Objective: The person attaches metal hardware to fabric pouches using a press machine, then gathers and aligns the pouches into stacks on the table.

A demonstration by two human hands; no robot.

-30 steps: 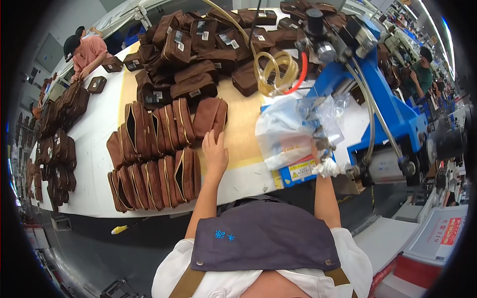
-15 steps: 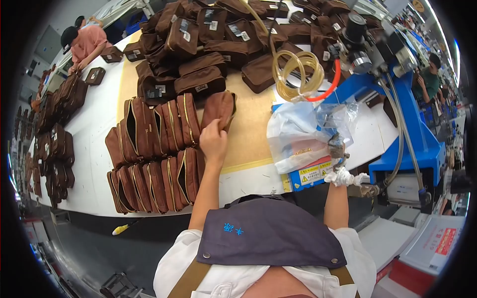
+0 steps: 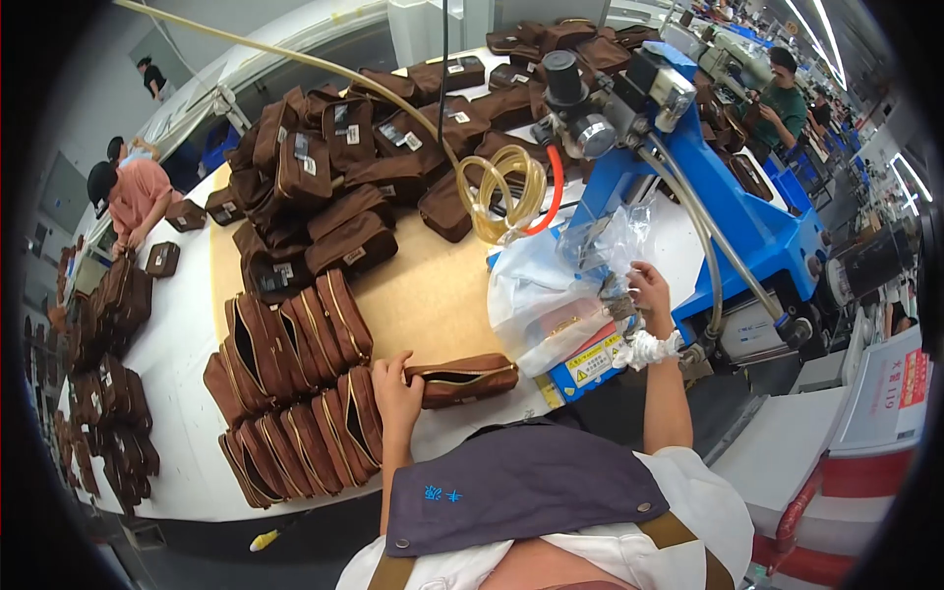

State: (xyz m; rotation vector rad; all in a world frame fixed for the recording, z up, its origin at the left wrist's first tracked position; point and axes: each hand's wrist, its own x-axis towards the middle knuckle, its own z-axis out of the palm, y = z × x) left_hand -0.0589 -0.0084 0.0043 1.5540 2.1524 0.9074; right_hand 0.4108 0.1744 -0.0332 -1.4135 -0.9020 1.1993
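My left hand (image 3: 397,395) grips the left end of a reddish-brown zip pouch (image 3: 462,380), which lies on its side at the table's front edge with its zip partly open. My right hand (image 3: 650,292) is raised beside the metal head of a blue machine (image 3: 629,167), near a clear plastic bag (image 3: 617,236); its fingers are bent, and whether they hold anything is hard to make out. Two rows of reddish-brown pouches (image 3: 295,344) stand left of my left hand. A whitish plastic sheet (image 3: 536,295) covers part of the machine's base.
Dark brown pouches (image 3: 349,177) are heaped at the back of the table (image 3: 197,393). More dark pouches (image 3: 113,393) line its left side. A coiled yellowish hose (image 3: 506,192) hangs by the machine. A person in pink (image 3: 138,192) works at the far left, another in green (image 3: 784,108) at the right.
My left hand has brought the loose pouch from beside the back row to the front edge, laying it on its side. My right hand has risen beside the machine head. The view has shifted.
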